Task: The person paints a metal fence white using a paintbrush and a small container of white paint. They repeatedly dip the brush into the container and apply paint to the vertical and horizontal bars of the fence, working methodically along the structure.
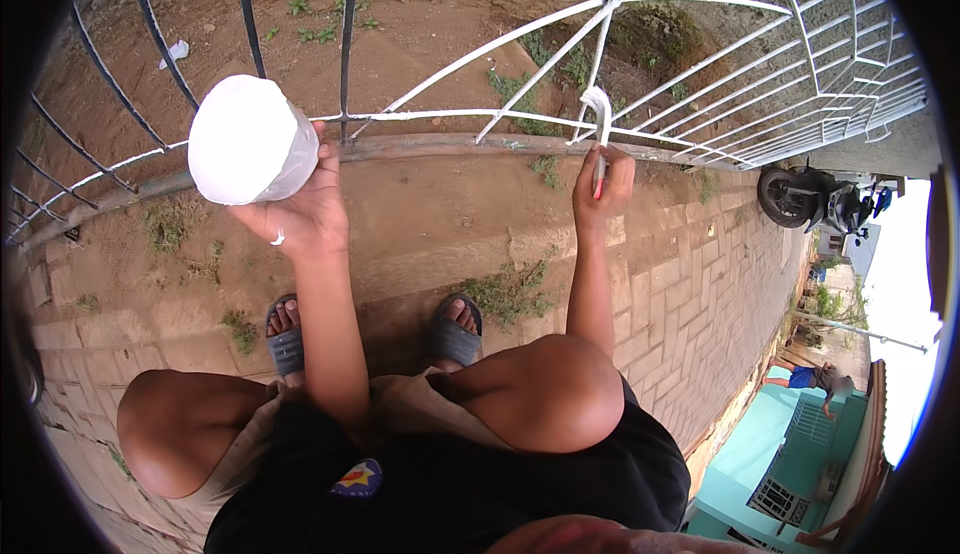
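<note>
My left hand [312, 206] is wrapped round the side of a white paint tub [285, 166], whose top shows bright white. A smear of white paint marks this hand near the thumb. In my right hand [606, 180] is a paintbrush [599, 112], gripped by its handle, with a red part showing at the lower end. Its white-coated bristles point up and lie at or just before a white bar of the metal fence [520, 114]; I cannot tell whether they touch. Bars on the left of the fence [249, 14] are dark, those on the right white.
A low kerb [420, 144] runs under the fence, with soil and weeds beyond. Paving blocks [690, 284] surround my sandalled feet [457, 329]. A motorcycle [825, 199] is parked at the right. Farther off, another person [815, 378] is by a turquoise house [735, 474].
</note>
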`<control>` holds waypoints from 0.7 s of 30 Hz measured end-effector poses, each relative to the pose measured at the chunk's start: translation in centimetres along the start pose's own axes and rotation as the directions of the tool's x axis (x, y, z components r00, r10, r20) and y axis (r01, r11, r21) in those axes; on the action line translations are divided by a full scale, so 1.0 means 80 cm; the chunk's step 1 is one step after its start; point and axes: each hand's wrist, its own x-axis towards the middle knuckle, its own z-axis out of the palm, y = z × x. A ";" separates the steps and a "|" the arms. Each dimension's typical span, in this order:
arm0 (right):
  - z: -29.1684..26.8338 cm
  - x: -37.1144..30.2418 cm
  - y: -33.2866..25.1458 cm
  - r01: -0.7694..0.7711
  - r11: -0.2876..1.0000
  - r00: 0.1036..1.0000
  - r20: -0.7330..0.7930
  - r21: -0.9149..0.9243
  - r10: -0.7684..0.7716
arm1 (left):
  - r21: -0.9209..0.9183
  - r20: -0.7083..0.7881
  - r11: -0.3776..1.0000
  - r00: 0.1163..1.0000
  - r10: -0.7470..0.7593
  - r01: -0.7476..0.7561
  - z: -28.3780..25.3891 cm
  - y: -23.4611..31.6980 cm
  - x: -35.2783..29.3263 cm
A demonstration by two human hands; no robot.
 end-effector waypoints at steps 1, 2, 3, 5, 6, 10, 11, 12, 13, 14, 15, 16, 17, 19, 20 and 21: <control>0.001 -0.001 0.013 -0.161 0.984 0.985 -0.080 -0.083 0.154 | -0.001 0.009 1.000 1.000 0.006 -0.006 0.003 -0.002 -0.001; 0.000 -0.002 0.013 -0.094 0.995 0.994 -0.056 -0.025 0.093 | -0.006 0.019 1.000 1.000 0.004 -0.004 0.005 -0.004 -0.002; -0.001 -0.004 0.013 -0.029 0.999 0.999 -0.035 0.034 0.030 | -0.012 0.016 1.000 1.000 0.007 -0.007 0.004 -0.003 -0.001; 0.000 -0.004 -0.001 0.199 0.955 0.968 0.111 0.219 -0.227 | -0.024 0.007 1.000 1.000 0.014 -0.014 -0.002 0.004 0.000; -0.001 -0.007 -0.014 0.290 0.922 0.919 0.193 0.255 -0.343 | -0.023 0.003 1.000 1.000 0.014 -0.014 -0.003 0.003 0.000; 0.001 -0.013 0.016 -0.044 0.999 0.999 0.013 0.007 0.044 | -0.019 -0.005 1.000 1.000 -0.006 0.006 0.004 0.001 -0.003; -0.002 -0.011 0.021 -0.201 0.978 0.976 -0.094 -0.061 0.195 | -0.018 -0.007 1.000 1.000 -0.020 0.019 0.006 -0.001 -0.005; 0.001 -0.014 0.020 -0.111 0.994 0.993 -0.044 0.015 0.112 | -0.020 0.011 1.000 1.000 -0.011 0.011 0.004 -0.003 -0.004; 0.006 -0.021 0.016 -0.024 0.995 1.000 0.000 0.095 0.024 | -0.022 0.031 1.000 1.000 -0.004 0.005 0.001 -0.004 -0.002; 0.008 -0.025 0.005 0.056 0.983 0.997 0.039 0.175 -0.063 | -0.022 0.049 1.000 0.999 -0.002 0.003 -0.003 -0.002 -0.001; 0.005 -0.020 -0.005 0.241 0.942 0.946 0.161 0.232 -0.281 | -0.037 0.066 0.999 0.998 -0.008 0.011 -0.006 -0.003 0.001; 0.006 -0.025 -0.007 0.248 0.937 0.914 0.262 0.245 -0.310 | -0.053 0.084 0.998 0.996 -0.015 0.020 -0.009 -0.002 0.002; 0.008 -0.017 -0.006 0.172 0.962 0.964 0.164 0.211 -0.209 | -0.066 0.101 0.998 0.995 -0.016 0.022 -0.011 0.002 0.002; 0.007 -0.014 0.025 -0.060 0.993 0.998 0.012 0.100 0.059 | -0.072 0.098 0.997 0.995 -0.026 0.034 -0.006 0.000 -0.002; 0.005 -0.021 0.029 -0.087 0.994 0.996 -0.003 0.073 0.087 | -0.075 0.093 0.997 0.995 -0.022 0.029 -0.003 -0.001 -0.003; 0.002 -0.028 0.032 -0.113 0.993 0.993 -0.019 0.047 0.114 | -0.059 0.080 0.998 0.997 -0.017 0.022 -0.002 -0.003 -0.002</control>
